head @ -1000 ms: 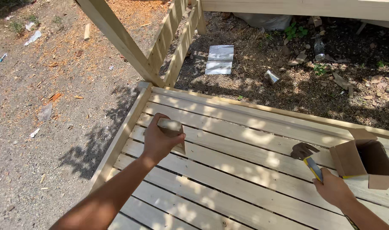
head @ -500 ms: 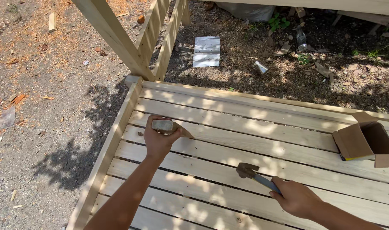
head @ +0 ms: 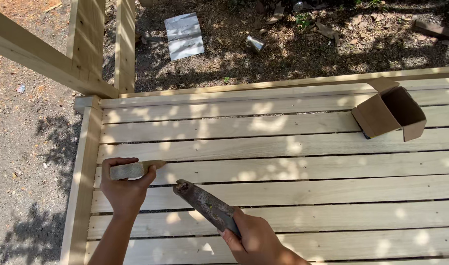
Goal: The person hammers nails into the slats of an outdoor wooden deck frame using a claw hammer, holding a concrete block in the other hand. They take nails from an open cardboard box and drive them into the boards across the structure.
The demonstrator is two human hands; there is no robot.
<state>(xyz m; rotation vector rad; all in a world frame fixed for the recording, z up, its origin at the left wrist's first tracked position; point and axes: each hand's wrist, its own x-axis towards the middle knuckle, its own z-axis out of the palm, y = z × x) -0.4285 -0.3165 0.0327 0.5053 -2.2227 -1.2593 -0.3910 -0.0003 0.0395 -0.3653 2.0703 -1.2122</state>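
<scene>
My left hand (head: 123, 189) grips a short weathered block of wood (head: 134, 170), pressing it on edge against a gap between two pale deck boards (head: 283, 147) near the deck's left end. In my right hand (head: 256, 241) is a rusty hammer (head: 205, 203), its head pointing up and left, a few centimetres to the right of the block. The hammer head hovers just above the boards and does not touch the block.
An open cardboard box (head: 390, 114) lies on its side on the boards at the right. Wooden posts and a slanted brace (head: 82, 54) rise at the deck's back left corner. Beyond the deck edge lie dirt, a metal sheet (head: 184, 35) and a can (head: 255, 44).
My right hand came away from the cardboard box with the hammer and swung it left toward the block. The left hand kept the block on the boards while the view shifted.
</scene>
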